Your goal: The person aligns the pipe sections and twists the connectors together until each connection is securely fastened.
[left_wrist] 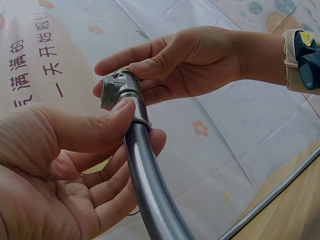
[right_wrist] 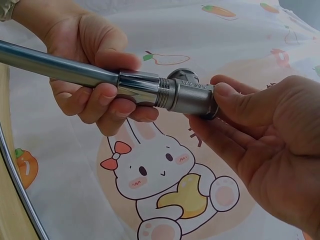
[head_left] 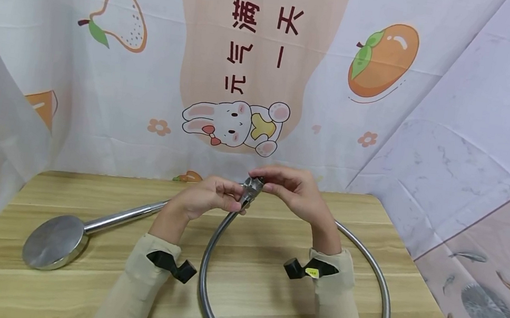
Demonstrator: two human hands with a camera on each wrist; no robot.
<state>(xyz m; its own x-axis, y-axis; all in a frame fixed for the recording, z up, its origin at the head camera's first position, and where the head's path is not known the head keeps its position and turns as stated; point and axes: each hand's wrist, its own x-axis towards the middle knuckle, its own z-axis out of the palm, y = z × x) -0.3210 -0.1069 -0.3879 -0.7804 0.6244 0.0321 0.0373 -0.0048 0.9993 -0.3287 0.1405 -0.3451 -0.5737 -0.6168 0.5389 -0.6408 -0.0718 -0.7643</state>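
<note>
My left hand (head_left: pixel 205 195) grips the chrome end nut (right_wrist: pixel 137 86) of a grey shower hose (left_wrist: pixel 152 175), thumb on one side and fingers underneath. Between thumb and fingers, my right hand (head_left: pixel 296 190) pinches the far end of a metal angle fitting (right_wrist: pixel 192 99) with a short side outlet. Threads (right_wrist: pixel 163 92) show between the nut and the fitting, which stand in line. Both hands are raised near the back of the table. From there the hose curves down and sweeps in a big loop past the right forearm.
At the left, a round shower head (head_left: pixel 54 241) with a long chrome handle (head_left: pixel 126 216) lies on the wooden table (head_left: pixel 262 298), the handle's far end behind the left forearm. A printed cloth (head_left: pixel 117 110) with a rabbit and fruit hangs behind the table.
</note>
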